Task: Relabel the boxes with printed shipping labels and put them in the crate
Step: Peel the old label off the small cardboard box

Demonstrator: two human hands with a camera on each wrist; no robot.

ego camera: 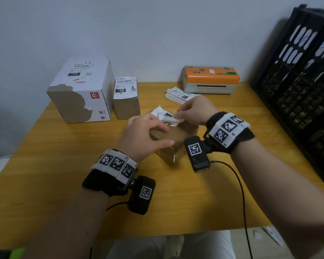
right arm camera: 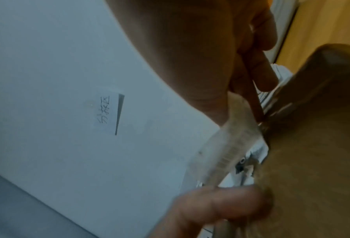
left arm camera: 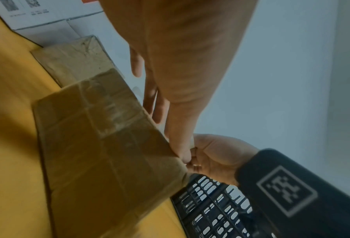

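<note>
A taped brown cardboard box [ego camera: 178, 139] [left arm camera: 100, 153] [right arm camera: 312, 161] lies mid-table. My left hand [ego camera: 148, 133] [left arm camera: 174, 80] presses down on its top with straight fingers. My right hand [ego camera: 193, 109] [right arm camera: 220, 64] pinches a white shipping label [ego camera: 168, 116] [right arm camera: 231, 145] that is half peeled up from the box's far end. A large white box [ego camera: 80, 90] and a small brown box [ego camera: 126, 101], both labelled, stand at the back left. The black crate [ego camera: 303, 86] [left arm camera: 210, 209] stands at the right.
An orange-and-white label printer [ego camera: 210, 80] sits against the back wall. A stack of printed labels [ego camera: 178, 95] lies in front of it. A paper note [right arm camera: 106, 111] hangs on the wall. A black cable [ego camera: 239, 184] trails from my right wrist across the wooden table [ego camera: 64, 165].
</note>
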